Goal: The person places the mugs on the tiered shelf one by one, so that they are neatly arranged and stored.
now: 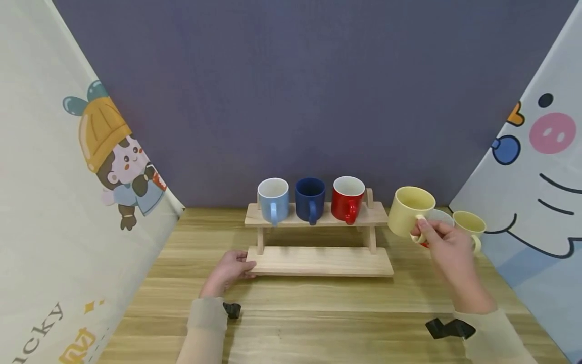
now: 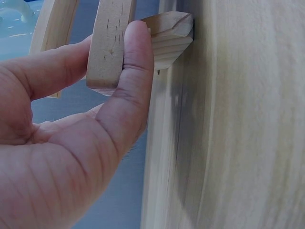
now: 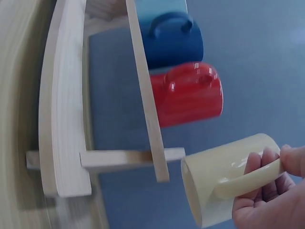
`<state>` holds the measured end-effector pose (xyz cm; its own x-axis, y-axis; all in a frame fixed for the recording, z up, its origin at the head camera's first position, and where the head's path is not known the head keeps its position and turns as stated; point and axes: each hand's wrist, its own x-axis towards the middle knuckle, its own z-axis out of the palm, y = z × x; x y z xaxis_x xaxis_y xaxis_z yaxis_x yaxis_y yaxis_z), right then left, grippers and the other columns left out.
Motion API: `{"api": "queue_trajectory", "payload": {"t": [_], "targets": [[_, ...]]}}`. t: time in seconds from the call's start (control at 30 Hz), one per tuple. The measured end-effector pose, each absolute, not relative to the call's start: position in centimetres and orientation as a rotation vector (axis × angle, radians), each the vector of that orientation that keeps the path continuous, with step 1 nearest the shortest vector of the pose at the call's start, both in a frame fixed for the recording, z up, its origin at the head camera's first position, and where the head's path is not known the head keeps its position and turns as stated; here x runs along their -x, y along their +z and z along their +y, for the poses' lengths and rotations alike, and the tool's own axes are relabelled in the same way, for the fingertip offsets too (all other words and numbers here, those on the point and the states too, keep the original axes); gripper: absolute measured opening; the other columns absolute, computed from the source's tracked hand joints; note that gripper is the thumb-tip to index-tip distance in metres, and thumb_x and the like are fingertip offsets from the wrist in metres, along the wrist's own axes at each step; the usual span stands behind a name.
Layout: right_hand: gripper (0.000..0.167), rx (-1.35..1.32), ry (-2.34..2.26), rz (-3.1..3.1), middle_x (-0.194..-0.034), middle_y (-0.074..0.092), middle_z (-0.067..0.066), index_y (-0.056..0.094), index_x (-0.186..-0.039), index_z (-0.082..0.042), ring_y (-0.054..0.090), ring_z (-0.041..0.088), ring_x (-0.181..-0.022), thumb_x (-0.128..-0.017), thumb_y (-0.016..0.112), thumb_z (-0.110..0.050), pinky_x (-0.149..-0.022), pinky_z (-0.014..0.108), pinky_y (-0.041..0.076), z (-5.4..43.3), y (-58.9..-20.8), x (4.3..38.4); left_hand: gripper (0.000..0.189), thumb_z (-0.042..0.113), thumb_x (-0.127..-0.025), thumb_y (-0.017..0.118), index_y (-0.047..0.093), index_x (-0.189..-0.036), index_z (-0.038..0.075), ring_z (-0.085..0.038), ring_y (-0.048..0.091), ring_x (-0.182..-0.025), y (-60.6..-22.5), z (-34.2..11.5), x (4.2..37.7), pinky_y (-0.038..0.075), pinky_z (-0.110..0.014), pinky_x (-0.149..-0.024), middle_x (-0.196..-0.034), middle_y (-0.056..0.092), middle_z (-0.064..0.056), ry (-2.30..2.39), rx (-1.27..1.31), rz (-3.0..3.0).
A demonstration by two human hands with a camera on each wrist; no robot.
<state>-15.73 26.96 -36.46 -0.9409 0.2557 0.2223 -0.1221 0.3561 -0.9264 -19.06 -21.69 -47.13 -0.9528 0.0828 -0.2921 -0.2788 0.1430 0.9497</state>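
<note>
A two-tier wooden shelf stands on the table, with a light blue mug, a dark blue mug and a red mug in a row on its upper board. At the left end of the lower board, my left hand grips the wood between thumb and fingers; the left wrist view shows this board end close up. My right hand holds a yellow mug by its handle, in the air just right of the upper board. The right wrist view shows fingers through the handle.
Behind my right hand, a mug with a white inside is partly hidden, beside a second yellow mug. A dark wall rises behind the shelf. Printed panels flank the wood-grain table left and right.
</note>
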Motion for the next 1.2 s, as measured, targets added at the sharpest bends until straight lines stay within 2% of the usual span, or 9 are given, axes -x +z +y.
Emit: {"api": "queue_trajectory", "payload": {"t": [0.23,0.4,0.7,0.9,1.2], "targets": [[0.038,0.12,1.735,-2.198,-0.09,0.07,-0.003,0.07,-0.107,0.009,0.061,0.007,-0.088,-0.102,0.065,-0.028,-0.074,0.01,0.052,25.0,-36.1,14.0,0.056,-0.008,-0.099,0.061,0.03,-0.141,-0.027,-0.033,0.063,-0.097,-46.9,-21.7,18.9,0.063,-0.045,-0.081,-0.134,0.044,-0.042,1.896,0.182,2.137],[0.035,0.152,1.849,-2.121,-0.087,0.071,0.001,0.069,-0.108,0.01,0.063,0.01,-0.086,-0.1,0.068,-0.025,-0.076,0.011,0.052,23.6,-36.1,12.7,0.056,-0.009,-0.098,0.061,0.03,-0.14,-0.028,-0.033,0.063,-0.094,-46.9,-21.6,19.0,0.063,-0.044,-0.08,-0.131,0.045,-0.041,1.899,0.19,2.135],[0.025,0.143,1.742,-2.139,-0.083,0.073,0.003,0.072,-0.105,0.01,0.058,0.013,-0.08,-0.101,0.068,-0.015,-0.063,0.018,0.049,19.6,-36.8,10.9,0.055,-0.008,-0.098,0.062,0.032,-0.14,-0.027,-0.033,0.062,-0.095,-47.3,-21.6,19.1,0.063,-0.044,-0.08,-0.126,0.047,-0.038,1.897,0.182,2.153],[0.023,0.095,1.87,-2.094,-0.085,0.073,0.007,0.071,-0.103,0.01,0.058,0.015,-0.081,-0.1,0.069,-0.012,-0.065,0.017,0.051,16.4,-37.6,10.5,0.053,-0.009,-0.098,0.061,0.033,-0.139,-0.027,-0.031,0.062,-0.091,-47.4,-21.6,19.1,0.064,-0.044,-0.08,-0.122,0.049,-0.034,1.903,0.183,2.144],[0.012,-0.013,1.967,-2.048,-0.081,0.07,0.012,0.072,-0.092,0.009,0.06,0.016,-0.075,-0.097,0.07,-0.001,-0.062,0.021,0.054,11.5,-38.7,10.1,0.052,-0.009,-0.097,0.062,0.035,-0.138,-0.027,-0.03,0.061,-0.088,-47.4,-21.6,19.1,0.064,-0.043,-0.08,-0.118,0.05,-0.033,1.906,0.179,2.151]]}}
